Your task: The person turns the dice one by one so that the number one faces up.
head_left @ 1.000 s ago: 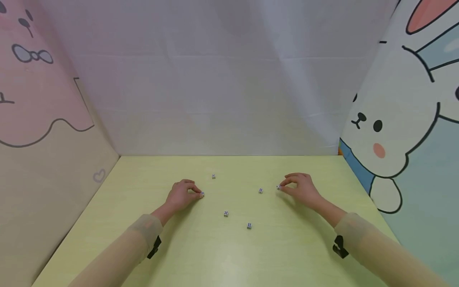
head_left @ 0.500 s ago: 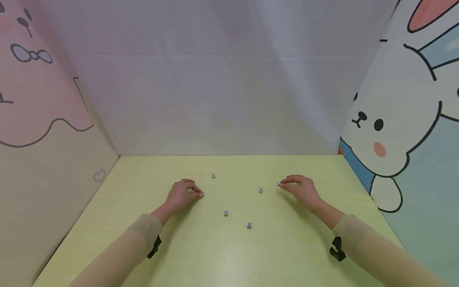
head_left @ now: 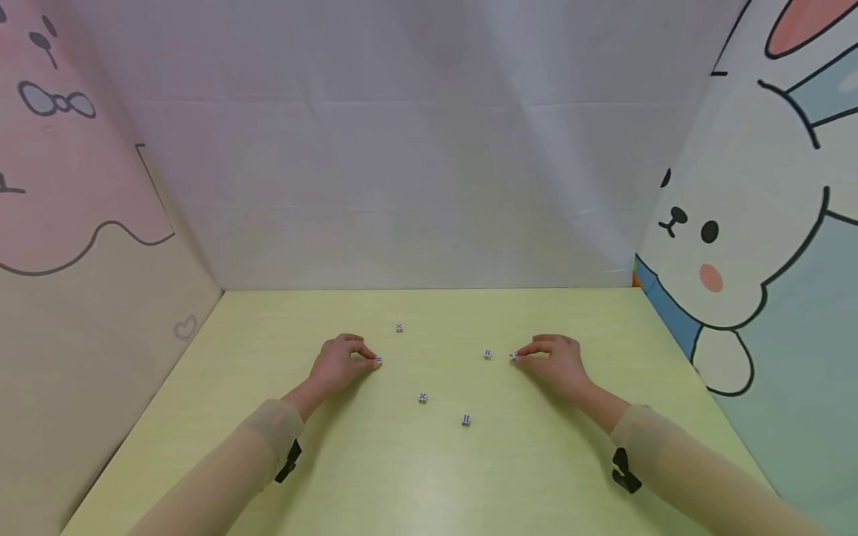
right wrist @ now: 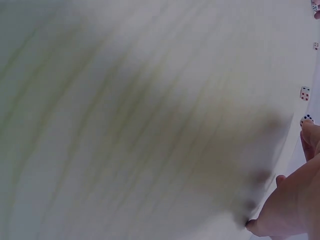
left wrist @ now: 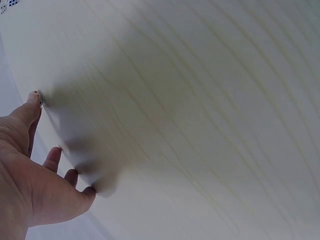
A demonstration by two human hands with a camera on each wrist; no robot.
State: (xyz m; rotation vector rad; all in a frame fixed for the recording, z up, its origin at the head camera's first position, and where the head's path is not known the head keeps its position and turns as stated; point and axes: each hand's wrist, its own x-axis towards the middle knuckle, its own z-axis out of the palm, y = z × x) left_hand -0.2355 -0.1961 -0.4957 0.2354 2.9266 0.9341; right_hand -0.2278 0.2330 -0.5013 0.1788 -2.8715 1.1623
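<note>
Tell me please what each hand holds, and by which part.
Left hand: one die; right hand: another die. Each is pinched at the side nearest its hand; exact faces unclear.

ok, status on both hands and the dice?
Left hand: fingers pinching one die. Right hand: pinching another die. Four loose dice on table between. No obstruction seen; nearest loose die close to right hand.

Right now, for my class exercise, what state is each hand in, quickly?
Left hand: closed, pinching one die.
Right hand: closed, pinching another die.
</note>
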